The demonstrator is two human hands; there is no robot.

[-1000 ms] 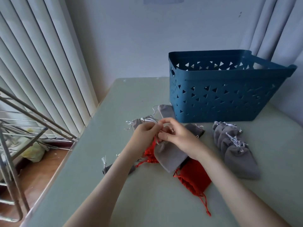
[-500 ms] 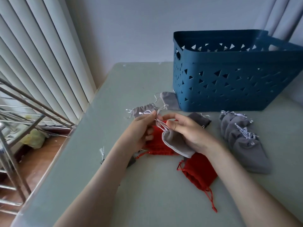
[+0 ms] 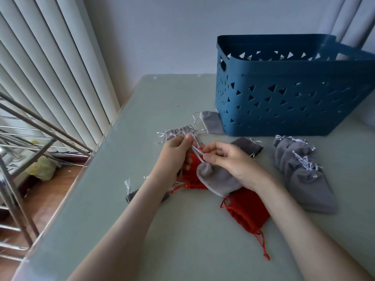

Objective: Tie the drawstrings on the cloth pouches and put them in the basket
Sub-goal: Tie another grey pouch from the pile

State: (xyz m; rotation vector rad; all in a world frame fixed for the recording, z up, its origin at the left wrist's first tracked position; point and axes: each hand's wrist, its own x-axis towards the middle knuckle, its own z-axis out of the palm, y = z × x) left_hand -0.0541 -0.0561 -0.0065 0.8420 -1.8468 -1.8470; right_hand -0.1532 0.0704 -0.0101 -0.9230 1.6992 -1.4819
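- Pinching the white drawstrings point(image 3: 196, 152) between thumb and fingertips, the left hand point(image 3: 175, 154) sits up and to the left of the pouch's neck, so the cords run straight on a slant from neck to hand.
- The right hand point(image 3: 233, 162) curls over the grey pouch point(image 3: 218, 180), thumb and forefinger closing at its gathered neck. The pouch's long axis runs from that neck down and right, under the palm.
- The knot to come likely turns on this line: strings to the left, bag to the right, both hands close together.
- A red pouch point(image 3: 192, 169) lies directly beneath the work, and a second red pouch point(image 3: 248, 212) lies by the right wrist. Their cords could be caught up by mistake.
- An untied grey pouch point(image 3: 178, 131) lies just beyond the left hand on the surface point(image 3: 125, 230). A row of tied grey pouches point(image 3: 300, 171) lies to the right.
- The basket point(image 3: 294, 94) stands farther back, nearer the right hand, with nothing tall between.
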